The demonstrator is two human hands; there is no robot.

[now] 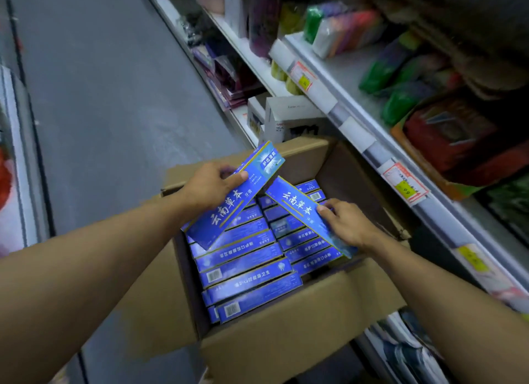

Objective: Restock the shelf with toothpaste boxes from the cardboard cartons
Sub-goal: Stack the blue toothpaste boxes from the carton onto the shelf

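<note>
An open cardboard carton stands on the floor below me, packed with several blue toothpaste boxes lying flat in rows. My left hand grips one blue toothpaste box, tilted up above the carton's left side. My right hand grips a second blue toothpaste box, tilted the other way above the carton's right side. The two raised boxes almost meet at their upper ends. The shelf runs along the right.
The shelf's white edge carries price tags. Green and coloured packs and a red-orange tray of goods lie on it. A white box stands behind the carton. Grey aisle floor spreads to the left.
</note>
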